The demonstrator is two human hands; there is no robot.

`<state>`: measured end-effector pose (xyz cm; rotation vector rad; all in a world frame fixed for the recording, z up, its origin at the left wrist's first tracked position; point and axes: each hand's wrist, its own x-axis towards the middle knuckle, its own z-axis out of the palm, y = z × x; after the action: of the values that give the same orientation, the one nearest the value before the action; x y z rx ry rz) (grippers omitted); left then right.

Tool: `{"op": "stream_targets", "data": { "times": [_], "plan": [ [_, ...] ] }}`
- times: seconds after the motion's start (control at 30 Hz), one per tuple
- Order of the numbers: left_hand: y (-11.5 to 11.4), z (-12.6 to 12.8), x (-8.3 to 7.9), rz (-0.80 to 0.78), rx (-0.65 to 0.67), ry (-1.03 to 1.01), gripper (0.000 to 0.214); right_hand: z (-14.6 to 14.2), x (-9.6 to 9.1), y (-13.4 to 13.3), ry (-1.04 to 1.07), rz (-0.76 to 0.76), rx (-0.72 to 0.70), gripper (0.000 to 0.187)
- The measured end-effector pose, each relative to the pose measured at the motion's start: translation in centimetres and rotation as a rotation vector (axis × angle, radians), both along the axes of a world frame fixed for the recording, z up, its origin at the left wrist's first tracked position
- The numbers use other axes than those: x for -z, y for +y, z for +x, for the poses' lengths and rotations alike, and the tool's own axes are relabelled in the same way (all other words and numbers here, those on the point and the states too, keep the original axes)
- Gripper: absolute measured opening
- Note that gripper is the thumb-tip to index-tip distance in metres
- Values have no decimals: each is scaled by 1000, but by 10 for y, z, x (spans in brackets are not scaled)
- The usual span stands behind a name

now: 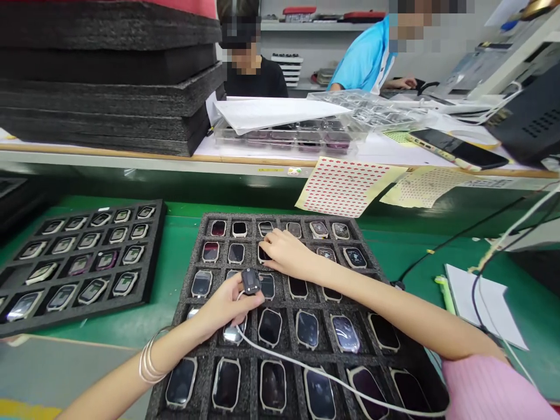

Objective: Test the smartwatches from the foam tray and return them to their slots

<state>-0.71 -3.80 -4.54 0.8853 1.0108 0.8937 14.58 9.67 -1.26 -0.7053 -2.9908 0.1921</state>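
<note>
A black foam tray (250, 385) in front of me holds rows of smartwatch cases without straps, most with dark screens. My left hand (230, 300) is closed around a small black square charger (251, 281) with metal contacts on its upper face. From it a white cable (301, 364) runs across the tray to the lower right. My right hand (286, 254) reaches into a compartment in the second row from the back. Its fingertips are closed on a smartwatch (262, 255), which they partly cover. The watch still sits in its compartment.
At left lies a second foam tray (151, 256) of watch cases. Stacked black foam (100, 99), clear plastic trays (289, 140) and a phone (459, 147) occupy the shelf. Red-dotted sticker sheets (347, 185) hang from its edge. White paper (483, 303) lies right. Two people sit beyond.
</note>
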Motion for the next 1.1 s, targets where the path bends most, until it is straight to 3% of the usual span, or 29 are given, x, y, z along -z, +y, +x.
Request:
{"op": "stream_targets", "data": {
  "times": [0.2,0.33,0.47,0.67,0.93,1.1],
  "plan": [
    [3,-5,1,-4,-4,-99,35,14,-15,4,140,-116,73,46],
    [5,-6,1,1,18,-95,43,19,-25,-21,302,-302,-44,43],
    [4,-6,-1,10,12,-80,46,13,-12,-40,296,-343,-174,39],
    [3,0,-4,38,-96,-13,43,8,4,-38,288,-314,-232,38],
    [0,0,-13,26,-107,-40,39,13,19,-52,497,-309,-211,40],
    [-1,-1,-12,32,-100,-42,37,13,19,-53,530,-339,-194,39]
  ]
}}
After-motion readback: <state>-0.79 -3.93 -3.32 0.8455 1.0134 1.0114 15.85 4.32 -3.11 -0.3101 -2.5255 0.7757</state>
